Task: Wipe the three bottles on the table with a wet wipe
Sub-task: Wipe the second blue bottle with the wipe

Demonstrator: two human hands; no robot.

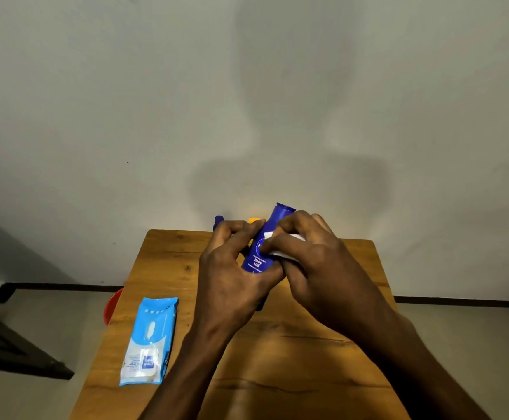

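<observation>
My left hand (232, 277) grips a dark blue lotion bottle (262, 253) and holds it tilted above the wooden table (277, 344), its top pointing away from me. My right hand (314, 262) pinches a white wet wipe (280, 247) and presses it against the bottle's right side. Behind my left hand, at the table's far edge, only the tops of two more bottles show: a blue cap (218, 220) and a yellow cap (254, 220).
A light blue pack of wet wipes (150, 341) lies flat near the table's left edge. A red round object (112, 307) sits on the floor left of the table. A plain wall stands directly behind the table.
</observation>
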